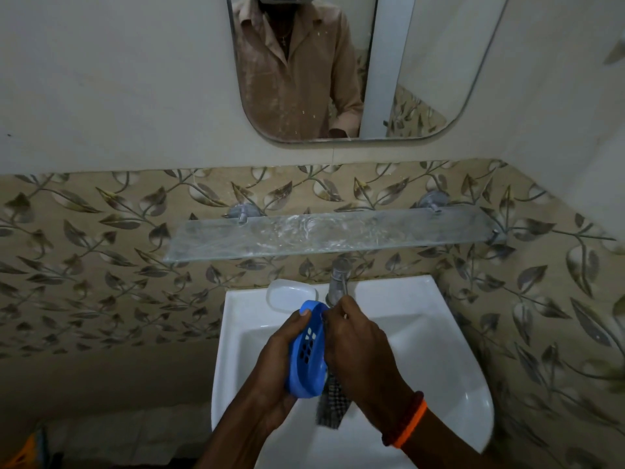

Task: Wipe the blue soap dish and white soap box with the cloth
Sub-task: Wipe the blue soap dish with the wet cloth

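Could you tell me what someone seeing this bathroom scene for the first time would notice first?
The bright blue soap dish stands out, held tilted over the white sink by the left hand, while the right hand presses a checked cloth against it. Behind it, the white soap box sits on the sink's back rim beside the tap, under a smeared glass shelf.
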A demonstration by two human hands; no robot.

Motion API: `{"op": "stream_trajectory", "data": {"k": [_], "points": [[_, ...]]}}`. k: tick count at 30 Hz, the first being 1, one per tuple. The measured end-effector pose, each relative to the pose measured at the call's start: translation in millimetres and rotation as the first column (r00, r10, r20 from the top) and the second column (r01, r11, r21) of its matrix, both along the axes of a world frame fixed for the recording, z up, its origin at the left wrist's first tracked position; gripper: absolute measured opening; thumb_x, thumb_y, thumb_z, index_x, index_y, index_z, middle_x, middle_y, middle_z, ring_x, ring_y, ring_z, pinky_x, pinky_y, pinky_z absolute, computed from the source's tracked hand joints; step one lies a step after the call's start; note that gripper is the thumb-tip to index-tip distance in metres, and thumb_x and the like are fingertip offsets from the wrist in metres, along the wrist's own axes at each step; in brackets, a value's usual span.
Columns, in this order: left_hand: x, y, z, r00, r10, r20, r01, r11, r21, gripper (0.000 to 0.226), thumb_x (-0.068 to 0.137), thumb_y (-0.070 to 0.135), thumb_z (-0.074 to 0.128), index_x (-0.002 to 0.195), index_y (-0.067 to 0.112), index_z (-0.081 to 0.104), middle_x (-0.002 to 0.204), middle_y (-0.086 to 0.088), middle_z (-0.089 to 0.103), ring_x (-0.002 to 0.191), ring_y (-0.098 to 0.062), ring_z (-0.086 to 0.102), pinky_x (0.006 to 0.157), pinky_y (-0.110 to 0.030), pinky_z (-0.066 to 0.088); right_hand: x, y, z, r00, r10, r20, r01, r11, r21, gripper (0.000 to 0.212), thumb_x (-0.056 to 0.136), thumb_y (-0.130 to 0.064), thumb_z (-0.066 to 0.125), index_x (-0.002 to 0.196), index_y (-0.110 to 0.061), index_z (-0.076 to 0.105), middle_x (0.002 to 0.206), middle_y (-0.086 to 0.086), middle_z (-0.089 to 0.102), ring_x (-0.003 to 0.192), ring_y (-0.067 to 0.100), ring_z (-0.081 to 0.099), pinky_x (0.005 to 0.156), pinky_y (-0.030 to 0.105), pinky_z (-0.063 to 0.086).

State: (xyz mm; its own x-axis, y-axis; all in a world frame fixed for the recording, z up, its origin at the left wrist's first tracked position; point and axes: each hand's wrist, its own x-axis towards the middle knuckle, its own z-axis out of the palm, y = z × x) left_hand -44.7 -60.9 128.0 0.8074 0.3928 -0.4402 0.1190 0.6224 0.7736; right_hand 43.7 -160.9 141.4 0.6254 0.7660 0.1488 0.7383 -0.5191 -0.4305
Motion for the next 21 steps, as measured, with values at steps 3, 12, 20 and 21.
{"op": "stream_trajectory", "data": {"k": [3,12,20,21], "points": [[0,2,3,1.000,0.015,-0.016,-0.014,0.998,0.059,0.042,0.091,0.044,0.060,0.116,0.014,0.076,0.101,-0.014,0.080,0.083,-0.023,0.078,0.063,-0.029,0.061,-5,0,-5,1.000,-0.020,-0.015,0.020,0.999,-0.045,0.016,0.094,-0.026,0.063,0.109,-0.020,0.058,0.112,0.000,0.047,0.082,0.013,0.059,0.075,0.024,0.052],[-2,-3,12,0.999,-0.007,-0.032,0.011,0.991,0.132,0.042,0.094,0.046,0.057,0.122,0.021,0.074,0.114,-0.012,0.078,0.099,-0.024,0.076,0.082,-0.034,0.058,3,-3,-2,0.999,0.053,-0.005,-0.053,0.999,0.003,0.019,0.100,-0.023,0.051,0.105,-0.012,0.065,0.109,0.006,0.056,0.100,0.016,0.057,0.082,0.022,0.043],[-4,-8,14,1.000,0.010,-0.017,-0.007,0.989,0.150,0.046,0.079,0.055,0.064,0.112,0.027,0.078,0.112,-0.011,0.078,0.101,-0.025,0.074,0.088,-0.036,0.059,3,-11,-10,0.991,0.127,-0.027,-0.129,0.989,-0.072,0.009,0.095,-0.019,0.054,0.101,-0.017,0.060,0.102,-0.002,0.048,0.086,0.012,0.054,0.072,0.017,0.040],[-4,-8,13,1.000,0.005,-0.026,-0.001,0.991,0.136,0.047,0.082,0.054,0.063,0.116,0.024,0.077,0.113,-0.011,0.078,0.104,-0.027,0.074,0.090,-0.038,0.059,7,-12,-9,0.990,0.143,0.001,-0.143,0.987,-0.070,0.008,0.095,-0.017,0.052,0.098,-0.017,0.060,0.099,-0.004,0.043,0.082,0.011,0.050,0.067,0.016,0.037]]}}
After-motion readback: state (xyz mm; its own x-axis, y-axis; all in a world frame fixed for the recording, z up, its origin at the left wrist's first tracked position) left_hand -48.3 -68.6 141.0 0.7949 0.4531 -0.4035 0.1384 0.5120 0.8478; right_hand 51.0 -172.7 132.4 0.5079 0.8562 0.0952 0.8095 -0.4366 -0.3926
